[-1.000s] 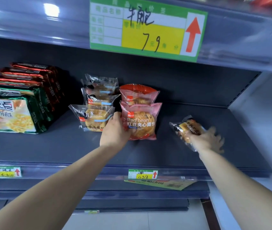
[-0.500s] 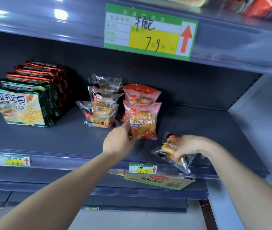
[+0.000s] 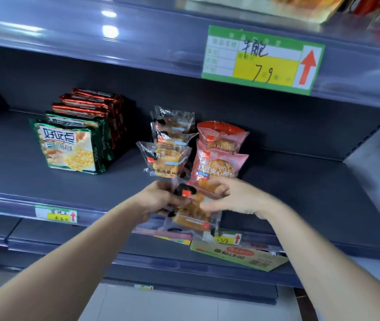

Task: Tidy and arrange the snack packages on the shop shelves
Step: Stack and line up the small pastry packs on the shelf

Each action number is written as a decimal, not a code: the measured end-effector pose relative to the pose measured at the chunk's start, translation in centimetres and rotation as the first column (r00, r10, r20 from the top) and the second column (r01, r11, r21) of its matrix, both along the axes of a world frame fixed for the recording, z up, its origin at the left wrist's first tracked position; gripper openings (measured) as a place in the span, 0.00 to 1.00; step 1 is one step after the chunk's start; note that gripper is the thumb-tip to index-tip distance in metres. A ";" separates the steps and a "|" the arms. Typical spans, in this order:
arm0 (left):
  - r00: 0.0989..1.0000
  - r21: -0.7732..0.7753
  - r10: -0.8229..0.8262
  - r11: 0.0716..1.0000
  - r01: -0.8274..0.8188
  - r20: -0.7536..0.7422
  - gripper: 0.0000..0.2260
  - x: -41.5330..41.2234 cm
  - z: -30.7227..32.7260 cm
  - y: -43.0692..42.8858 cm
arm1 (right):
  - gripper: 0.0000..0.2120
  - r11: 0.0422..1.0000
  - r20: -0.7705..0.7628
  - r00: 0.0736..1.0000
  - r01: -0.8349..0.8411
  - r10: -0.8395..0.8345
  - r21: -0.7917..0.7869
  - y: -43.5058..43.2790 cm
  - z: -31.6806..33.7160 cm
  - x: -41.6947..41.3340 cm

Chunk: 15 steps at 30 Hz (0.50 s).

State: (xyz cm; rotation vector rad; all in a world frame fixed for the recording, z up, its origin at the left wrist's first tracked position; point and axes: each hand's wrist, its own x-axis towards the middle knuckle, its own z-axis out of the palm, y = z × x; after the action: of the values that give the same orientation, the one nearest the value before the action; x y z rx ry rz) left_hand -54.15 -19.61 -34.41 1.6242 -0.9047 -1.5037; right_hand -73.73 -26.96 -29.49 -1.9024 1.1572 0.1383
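The clear bun pack (image 3: 192, 214), which a second ago lay alone at the right of the shelf (image 3: 311, 195) in the right hand (image 3: 233, 196), has been carried to the lower middle of the frame, so it looks about to join the clear packs (image 3: 164, 158) left of the pink packs (image 3: 218, 167). Both arms reach forward and up from the bottom corners. The left hand (image 3: 159, 199) now has its grip closed on the pack's left edge, while the right hand's grip pinches its right side, holding it just before the shelf's front lip.
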 end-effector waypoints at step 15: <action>0.899 -0.381 0.222 0.922 -0.068 0.377 0.52 6.5 -4.3 -2.7 | 0.44 0.501 0.074 0.909 0.293 -0.411 -0.814 -1.8 -6.3 1.7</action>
State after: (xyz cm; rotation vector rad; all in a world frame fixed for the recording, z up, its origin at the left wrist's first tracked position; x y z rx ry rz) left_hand -47.62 -22.28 -38.73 1.7133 -1.1776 -0.8318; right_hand -71.99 -28.77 -35.77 -2.3814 1.9092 -0.6375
